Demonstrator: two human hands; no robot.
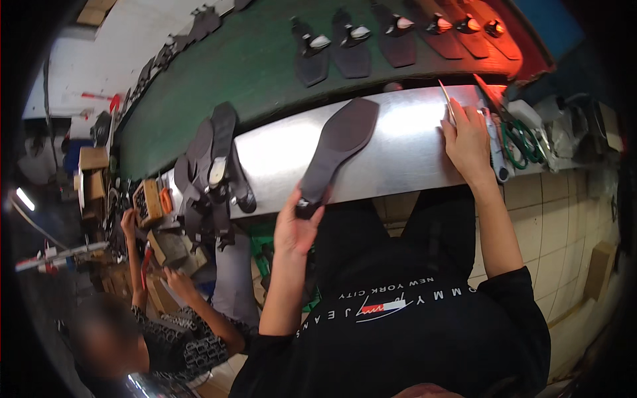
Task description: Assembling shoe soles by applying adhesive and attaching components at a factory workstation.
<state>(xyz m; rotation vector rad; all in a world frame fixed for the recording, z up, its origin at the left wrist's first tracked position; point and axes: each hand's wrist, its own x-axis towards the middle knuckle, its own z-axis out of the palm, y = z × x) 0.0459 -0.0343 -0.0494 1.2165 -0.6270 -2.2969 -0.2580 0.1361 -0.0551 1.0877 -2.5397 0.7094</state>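
My left hand [296,229] grips a dark brown shoe sole [342,136] by its narrow heel end. Its wide, angular toe points away from me over the metal ledge [265,156]. At the ledge's right part, my right hand [470,142] has its fingers closed around a thin, pale, pointed stick [446,99], its tip pointing up and away. Close beside that hand lie a grey-white slim tool [497,149] and scissors with green handles [523,140]. A pile of dark shoe soles [206,156] rests on the ledge to the left.
Behind the ledge runs a green belt-like surface [259,86], with a row of several dark sandals [348,50] under red light at right. A co-worker's hand [179,284] is at lower left, near a wooden box [151,200] of small parts. Clear plastic bags [564,126] lie far right.
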